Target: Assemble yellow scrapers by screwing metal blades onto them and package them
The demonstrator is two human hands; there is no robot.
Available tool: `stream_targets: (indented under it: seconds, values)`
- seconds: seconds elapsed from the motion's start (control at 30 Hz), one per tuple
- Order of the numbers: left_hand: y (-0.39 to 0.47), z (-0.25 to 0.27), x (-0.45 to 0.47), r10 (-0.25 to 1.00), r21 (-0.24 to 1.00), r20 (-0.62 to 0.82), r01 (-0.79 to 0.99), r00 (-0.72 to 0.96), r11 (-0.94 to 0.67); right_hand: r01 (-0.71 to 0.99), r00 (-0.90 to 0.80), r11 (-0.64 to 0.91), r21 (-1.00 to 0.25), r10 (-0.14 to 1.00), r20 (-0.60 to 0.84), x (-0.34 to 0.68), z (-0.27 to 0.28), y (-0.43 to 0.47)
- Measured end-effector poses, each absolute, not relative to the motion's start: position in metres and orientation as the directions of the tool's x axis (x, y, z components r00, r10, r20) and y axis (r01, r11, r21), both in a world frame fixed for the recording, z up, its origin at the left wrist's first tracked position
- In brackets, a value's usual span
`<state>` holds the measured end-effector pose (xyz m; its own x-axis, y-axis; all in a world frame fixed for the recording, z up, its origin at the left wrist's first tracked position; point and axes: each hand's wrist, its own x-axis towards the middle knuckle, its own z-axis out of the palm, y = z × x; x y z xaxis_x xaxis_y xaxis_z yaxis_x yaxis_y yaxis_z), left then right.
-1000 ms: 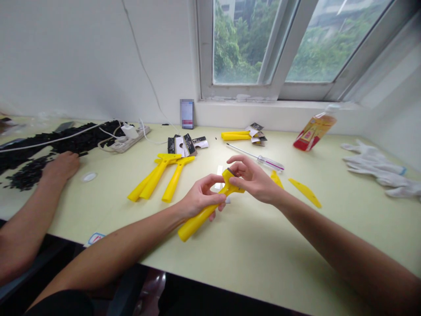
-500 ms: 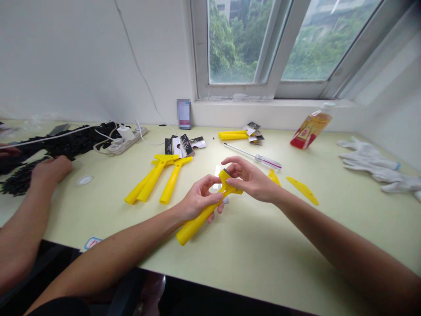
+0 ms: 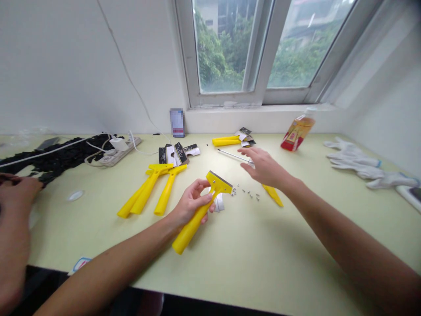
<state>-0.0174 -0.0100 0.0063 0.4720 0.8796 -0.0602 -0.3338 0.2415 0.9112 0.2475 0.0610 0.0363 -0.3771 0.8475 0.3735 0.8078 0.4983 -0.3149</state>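
My left hand [image 3: 192, 202] is wrapped around the neck of a yellow scraper [image 3: 189, 232]. Its head points up and away, with a dark blade edge along the top and a screw showing in it. My right hand [image 3: 267, 167] hovers over the handle end of a screwdriver [image 3: 233, 155], thumb and fingers apart; the hand mostly hides the handle. Small screws [image 3: 249, 192] and nuts [image 3: 233, 191] lie scattered right of the scraper head. A flat yellow piece [image 3: 272, 195] rests below my right wrist, and pale thin strips [image 3: 218, 203] lie behind the scraper.
Several yellow scraper handles [image 3: 152, 189] and black-and-white cards [image 3: 179, 156] lie left. More yellow handles [image 3: 226, 141] sit at the back. A bottle [image 3: 297, 131] and white gloves [image 3: 358, 162] are right. A co-worker's hand [image 3: 19, 191], black pieces [image 3: 70, 147] and a power strip [image 3: 120, 154] are far left.
My right hand has left the scraper's head and moved up and right to the screwdriver, uncovering the screws and nuts. My left hand keeps its hold. The co-worker's hand has shifted left.
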Motion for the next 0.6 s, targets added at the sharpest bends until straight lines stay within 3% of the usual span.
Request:
stream_targets:
  seconds: [0.13,0.23,0.43,0.6]
  values:
    - [-0.004,0.002,-0.02,0.908,0.917,-0.046,-0.342,0.415,0.203,0.987,-0.138,0.147,-0.068,0.984,0.112,0.307,0.02,0.088]
    - [0.001,0.0,-0.022,0.917,0.913,-0.059,-0.35,0.394,0.209,0.988,-0.148,0.15,-0.029,0.987,0.061,0.333,0.007,0.098]
    - [0.004,0.0,-0.026,0.935,0.908,-0.072,-0.366,0.346,0.206,0.974,-0.184,0.19,-0.127,0.981,0.059,0.335,0.005,0.1]
    - [0.005,0.0,-0.027,0.934,0.899,-0.074,-0.383,0.349,0.215,0.879,-0.091,0.244,-0.41,0.929,0.358,0.339,0.034,0.093]
